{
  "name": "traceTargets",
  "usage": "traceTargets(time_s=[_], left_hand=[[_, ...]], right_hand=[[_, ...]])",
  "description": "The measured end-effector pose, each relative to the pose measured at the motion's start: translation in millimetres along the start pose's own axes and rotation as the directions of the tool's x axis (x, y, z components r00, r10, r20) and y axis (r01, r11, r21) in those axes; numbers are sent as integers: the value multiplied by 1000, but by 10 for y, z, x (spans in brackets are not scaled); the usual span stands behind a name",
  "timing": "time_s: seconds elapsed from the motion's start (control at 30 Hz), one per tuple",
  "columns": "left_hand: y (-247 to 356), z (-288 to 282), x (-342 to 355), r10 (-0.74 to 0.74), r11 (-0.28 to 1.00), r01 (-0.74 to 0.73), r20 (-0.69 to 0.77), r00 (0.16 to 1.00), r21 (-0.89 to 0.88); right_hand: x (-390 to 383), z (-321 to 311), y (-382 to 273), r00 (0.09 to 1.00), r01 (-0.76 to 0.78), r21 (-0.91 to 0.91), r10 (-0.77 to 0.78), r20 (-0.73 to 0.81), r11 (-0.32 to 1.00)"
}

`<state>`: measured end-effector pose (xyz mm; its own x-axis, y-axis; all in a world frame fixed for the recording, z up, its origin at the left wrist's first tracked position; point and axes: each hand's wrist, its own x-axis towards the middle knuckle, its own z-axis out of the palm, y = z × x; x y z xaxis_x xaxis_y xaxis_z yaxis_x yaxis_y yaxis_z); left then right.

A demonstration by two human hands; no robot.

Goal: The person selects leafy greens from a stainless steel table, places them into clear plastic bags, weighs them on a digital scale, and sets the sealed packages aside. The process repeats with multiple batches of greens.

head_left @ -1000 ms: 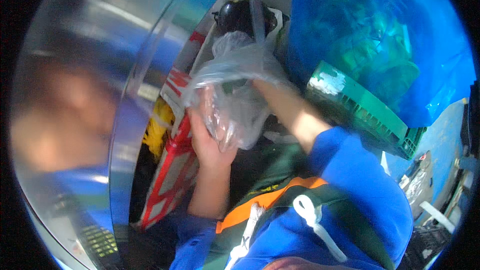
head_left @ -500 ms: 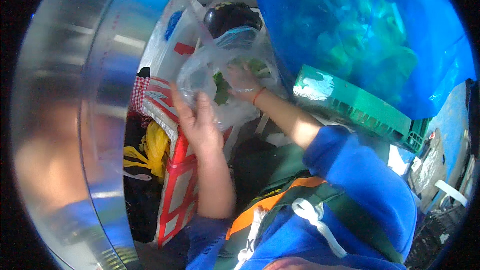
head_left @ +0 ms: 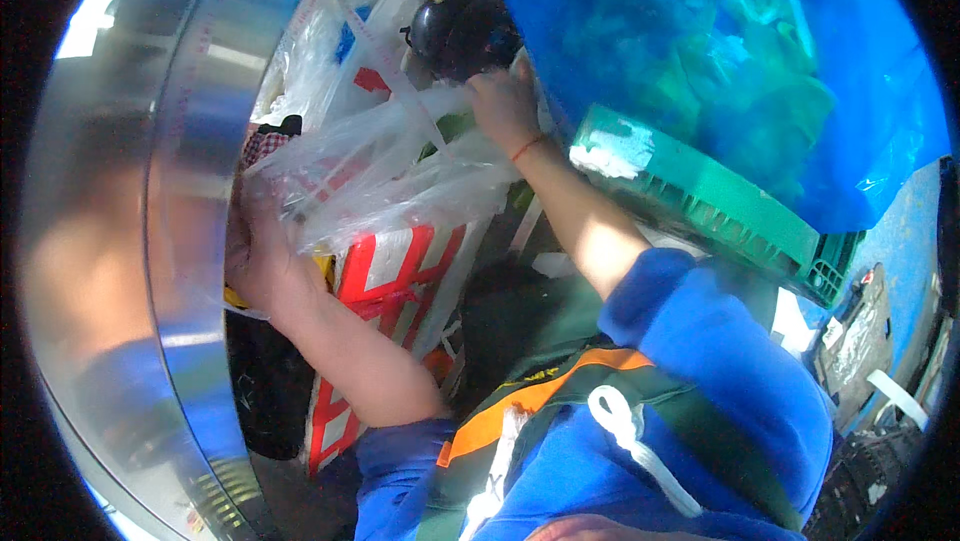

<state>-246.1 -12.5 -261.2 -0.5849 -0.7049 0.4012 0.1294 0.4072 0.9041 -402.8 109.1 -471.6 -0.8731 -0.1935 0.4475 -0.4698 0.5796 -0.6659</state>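
A clear plastic bag (head_left: 390, 196) is stretched sideways between my two hands above a red-and-white box (head_left: 385, 266). Green leaves (head_left: 452, 131) show through its thin film. My right hand (head_left: 505, 109) is closed on the bag's far right part, beside a shiny dark round object (head_left: 465, 33). At the bag's left end, my left hand (head_left: 265, 256) is closed on the gathered film, close to the shiny metal panel. Some of the left fingers are blurred and turned away from view.
A tall, curved metal panel (head_left: 185, 241) stands close on the left. On the right are a green plastic crate (head_left: 720, 206) and a large blue translucent bag (head_left: 660, 31) with green contents. Other white plastic bags (head_left: 330, 56) lie behind, and something yellow (head_left: 323, 266) shows beside the box.
My left hand has moved left and lower, from open fingers to a grip. My right hand has come out of the bag and moved farther away. The bag's mouth has been pulled flat.
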Motion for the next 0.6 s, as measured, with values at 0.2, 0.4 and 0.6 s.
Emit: traceTargets(time_s=[0.2,0.4,0.6], left_hand=[[-309,113,-589,793,289,-882,424,438,372],[-1527,889,-532,221,478,-535,495,841,696],[-2327,1358,65,-342,776,-377,840,422,506]], right_hand=[[-508,-589,-182,948,-316,650,194,254,692],[-824,-866,-123,532,-775,574,218,818,-264],[-884,-968,-162,628,-771,453,411,661,449]])
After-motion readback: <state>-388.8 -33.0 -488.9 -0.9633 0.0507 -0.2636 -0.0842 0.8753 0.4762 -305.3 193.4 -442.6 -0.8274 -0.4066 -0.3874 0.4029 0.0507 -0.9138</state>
